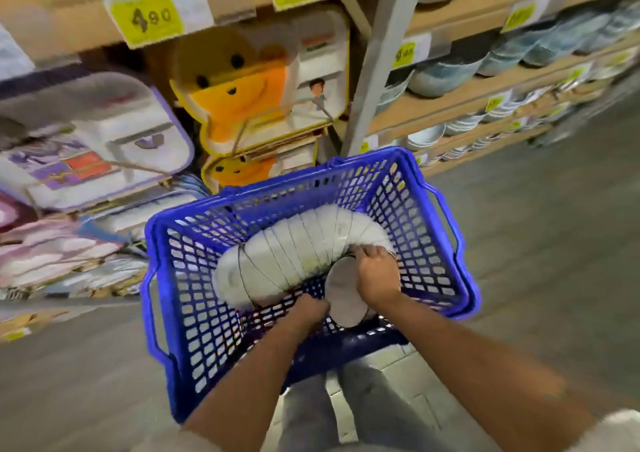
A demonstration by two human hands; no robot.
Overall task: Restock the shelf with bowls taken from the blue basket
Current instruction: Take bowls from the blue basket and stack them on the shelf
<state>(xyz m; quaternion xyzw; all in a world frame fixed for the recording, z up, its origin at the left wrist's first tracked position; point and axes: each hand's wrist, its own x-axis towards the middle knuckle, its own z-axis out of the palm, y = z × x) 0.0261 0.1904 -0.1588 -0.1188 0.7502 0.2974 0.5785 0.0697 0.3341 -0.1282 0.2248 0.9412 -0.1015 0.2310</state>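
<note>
Shop aisle, wooden shelves right; blue plastic lattice basket on floor holds curved row of smooth white bowls; left hand, right hand both clasp round end bowl

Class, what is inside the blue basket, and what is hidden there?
A curved row of nested white bowls lies in the basket. The right hand grips the end bowl; the left hand touches it. Hands cover its rim.
</note>
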